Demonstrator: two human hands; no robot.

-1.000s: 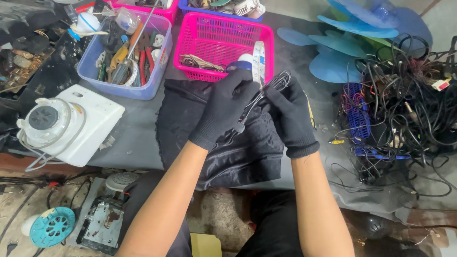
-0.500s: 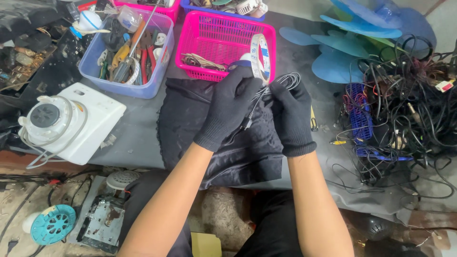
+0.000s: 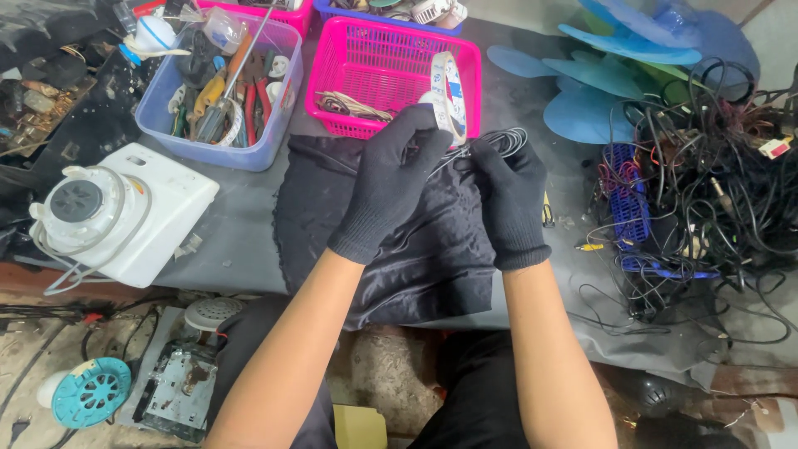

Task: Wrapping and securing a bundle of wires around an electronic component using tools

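The left hand (image 3: 391,187) covers the lower part of the tape roll (image 3: 447,93), and both gloved grips hide where the coiled thin wire (image 3: 499,141) is pinched. At the top edge of the frame, two baskets (image 3: 391,10) are cut off. The tangled cable pile (image 3: 715,183) runs past the right edge; single cables cannot be told apart.

Grey tabletop (image 3: 249,249) carries: black cloth (image 3: 416,249), pink basket (image 3: 391,58), blue bin (image 3: 220,141), white appliance (image 3: 116,212), cable tangle (image 3: 706,183), blue fan blades (image 3: 615,75).
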